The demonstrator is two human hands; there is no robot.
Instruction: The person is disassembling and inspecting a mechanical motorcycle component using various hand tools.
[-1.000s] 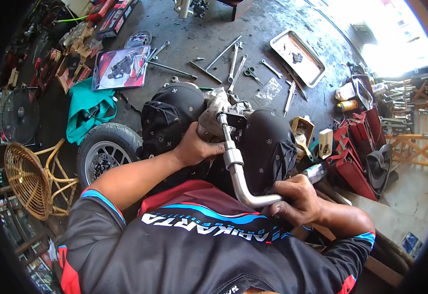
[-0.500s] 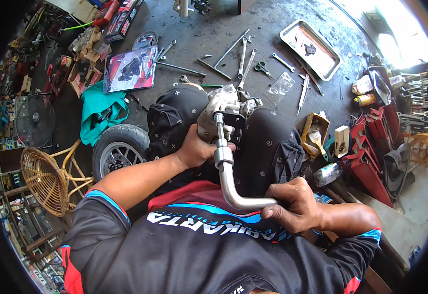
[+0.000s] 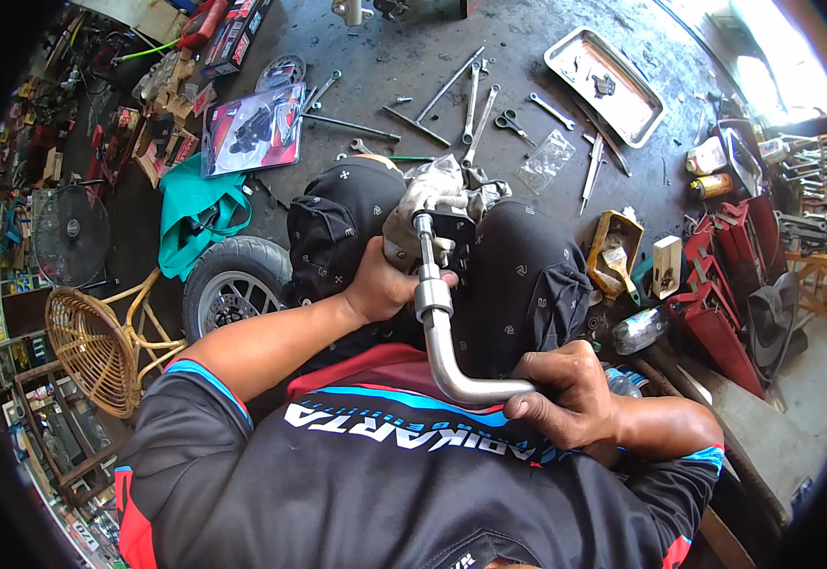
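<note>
I sit with a grey metal engine part held between my knees in dark patterned trousers. My left hand is wrapped around the lower side of that part, close to the socket of a bent silver wrench. The wrench shaft runs up into the part and curves right at the bottom. My right hand is closed on the wrench's horizontal handle end, near my lap.
Several spanners, scissors and a clear plastic bag lie on the dark concrete floor ahead. A metal tray is far right, a small wheel and wicker chair at left, red tool cases at right.
The view has shifted slightly. My right hand has swung the wrench handle a little lower and toward my lap; my left hand stays on the engine part.
</note>
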